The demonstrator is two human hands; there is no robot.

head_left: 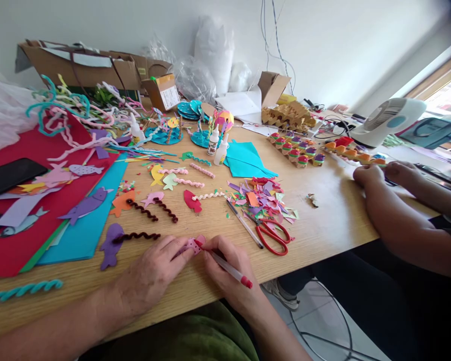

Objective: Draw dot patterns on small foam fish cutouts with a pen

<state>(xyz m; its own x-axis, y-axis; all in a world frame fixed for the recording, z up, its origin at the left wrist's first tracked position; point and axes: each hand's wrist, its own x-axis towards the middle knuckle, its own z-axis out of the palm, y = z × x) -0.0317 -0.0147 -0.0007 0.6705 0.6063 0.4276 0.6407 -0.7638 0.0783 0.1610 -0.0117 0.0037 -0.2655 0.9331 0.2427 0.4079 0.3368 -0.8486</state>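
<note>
A small pink paper fish [191,245] with dark dots lies at the table's front edge. My left hand [156,268] rests flat on the table, its fingertips pressing the fish from the left. Between the fingers of my right hand [229,265] is a red pen [231,269], its tip touching the right end of the fish. To the left lies a purple fish [111,245] with a dark brown twisted pipe cleaner. Behind my hands are a red fish [192,201] with a white twist and an orange fish [123,202] with a brown one.
Red scissors [273,236] and another pen [245,224] lie right, beside paper scraps [261,198]. Glue bottles [221,150] stand behind, near teal paper [248,158]. Coloured sheets [71,235] cover the left. Another person's hands [379,175] are at the far right, near painted egg cartons [296,149].
</note>
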